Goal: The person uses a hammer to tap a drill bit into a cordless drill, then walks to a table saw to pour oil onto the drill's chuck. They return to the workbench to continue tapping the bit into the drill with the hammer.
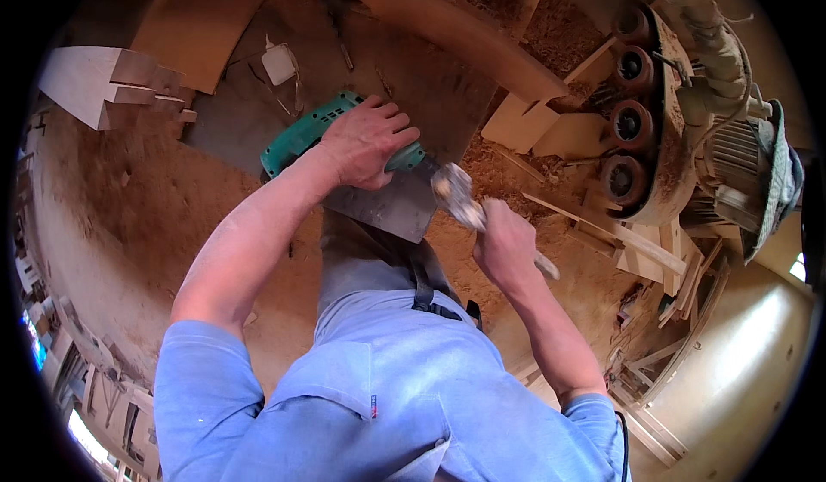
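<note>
My left hand (370, 142) is wrapped over the teal body of a handheld power tool (297, 142), pinning it on a dark flat board (387, 211) in front of my waist. From the tool's right end a dark metal part sticks out. My right hand (505, 241) grips what looks like a hammer (460, 198) by its handle, whose pale end shows below the fist. The greyish head is smeared by motion and sits close to the metal part. Whether they touch, I cannot tell.
A white bottle (278, 64) lies on the board's far side. Stacked wood blocks (120, 90) stand at left, a curved wooden piece (430, 26) at the back. At right is a machine with several round brown rollers (632, 125), beside wood offcuts (619, 237) and sawdust.
</note>
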A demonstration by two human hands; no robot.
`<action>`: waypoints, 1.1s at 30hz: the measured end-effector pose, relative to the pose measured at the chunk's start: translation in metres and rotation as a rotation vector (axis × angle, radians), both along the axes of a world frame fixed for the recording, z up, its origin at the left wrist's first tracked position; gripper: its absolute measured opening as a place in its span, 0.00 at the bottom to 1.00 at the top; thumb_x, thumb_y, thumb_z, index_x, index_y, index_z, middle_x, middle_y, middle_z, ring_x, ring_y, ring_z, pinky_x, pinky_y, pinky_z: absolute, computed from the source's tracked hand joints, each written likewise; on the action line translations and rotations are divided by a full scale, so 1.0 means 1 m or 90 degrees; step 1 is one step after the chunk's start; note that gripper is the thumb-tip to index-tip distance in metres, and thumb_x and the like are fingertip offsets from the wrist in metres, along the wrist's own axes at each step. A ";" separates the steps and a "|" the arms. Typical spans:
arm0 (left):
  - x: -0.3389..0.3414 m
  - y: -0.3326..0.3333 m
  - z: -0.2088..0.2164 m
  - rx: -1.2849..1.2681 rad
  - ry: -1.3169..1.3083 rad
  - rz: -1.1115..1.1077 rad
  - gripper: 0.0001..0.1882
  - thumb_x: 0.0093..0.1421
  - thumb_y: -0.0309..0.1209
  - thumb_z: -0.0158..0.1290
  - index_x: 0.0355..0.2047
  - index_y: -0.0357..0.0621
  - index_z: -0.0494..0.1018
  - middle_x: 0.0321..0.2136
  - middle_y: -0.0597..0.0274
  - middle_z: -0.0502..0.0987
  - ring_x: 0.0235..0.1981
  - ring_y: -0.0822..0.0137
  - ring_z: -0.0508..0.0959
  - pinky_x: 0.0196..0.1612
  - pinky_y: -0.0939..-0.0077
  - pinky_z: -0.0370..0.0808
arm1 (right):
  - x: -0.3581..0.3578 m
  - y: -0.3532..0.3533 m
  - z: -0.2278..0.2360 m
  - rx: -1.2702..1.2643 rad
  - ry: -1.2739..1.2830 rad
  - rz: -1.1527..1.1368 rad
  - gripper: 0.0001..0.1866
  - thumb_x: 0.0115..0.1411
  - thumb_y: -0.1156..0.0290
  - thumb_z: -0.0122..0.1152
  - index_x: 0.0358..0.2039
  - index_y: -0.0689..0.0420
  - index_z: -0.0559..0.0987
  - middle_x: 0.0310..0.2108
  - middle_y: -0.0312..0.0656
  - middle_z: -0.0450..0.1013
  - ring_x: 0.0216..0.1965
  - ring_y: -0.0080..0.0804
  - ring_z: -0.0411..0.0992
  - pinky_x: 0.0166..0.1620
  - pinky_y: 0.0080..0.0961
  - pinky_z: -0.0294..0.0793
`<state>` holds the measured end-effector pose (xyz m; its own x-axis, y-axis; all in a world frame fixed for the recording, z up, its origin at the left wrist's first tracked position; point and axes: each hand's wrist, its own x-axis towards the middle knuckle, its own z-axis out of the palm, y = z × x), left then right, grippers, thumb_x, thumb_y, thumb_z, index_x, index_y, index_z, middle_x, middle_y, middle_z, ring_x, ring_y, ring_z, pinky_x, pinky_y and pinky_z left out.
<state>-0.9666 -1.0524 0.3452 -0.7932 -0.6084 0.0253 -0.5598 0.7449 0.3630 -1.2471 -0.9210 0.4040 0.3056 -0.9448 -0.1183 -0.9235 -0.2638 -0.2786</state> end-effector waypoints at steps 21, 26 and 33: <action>-0.009 -0.004 0.002 0.000 -0.007 -0.026 0.34 0.39 0.39 0.69 0.49 0.47 0.74 0.41 0.59 0.76 0.49 0.55 0.75 0.57 0.58 0.70 | -0.008 -0.018 -0.008 0.076 0.093 -0.063 0.14 0.54 0.80 0.58 0.42 0.60 0.71 0.33 0.53 0.76 0.34 0.54 0.79 0.34 0.47 0.77; -0.006 -0.010 0.001 0.006 0.015 0.012 0.34 0.39 0.39 0.68 0.50 0.47 0.75 0.41 0.59 0.76 0.49 0.54 0.76 0.58 0.58 0.70 | -0.010 -0.011 0.006 0.098 0.015 -0.128 0.12 0.55 0.80 0.57 0.40 0.61 0.70 0.32 0.54 0.76 0.34 0.56 0.78 0.36 0.51 0.76; -0.016 -0.006 0.003 0.016 0.014 -0.012 0.33 0.39 0.39 0.67 0.49 0.47 0.75 0.41 0.58 0.76 0.49 0.55 0.76 0.57 0.59 0.70 | -0.016 -0.021 -0.011 0.105 0.150 -0.098 0.14 0.55 0.79 0.57 0.42 0.61 0.70 0.33 0.55 0.77 0.33 0.55 0.80 0.35 0.48 0.79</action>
<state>-0.9829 -1.0585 0.3478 -0.8041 -0.5939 0.0268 -0.5376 0.7456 0.3937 -1.2629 -0.9419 0.3925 0.1074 -0.9402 -0.3233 -0.9931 -0.0858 -0.0804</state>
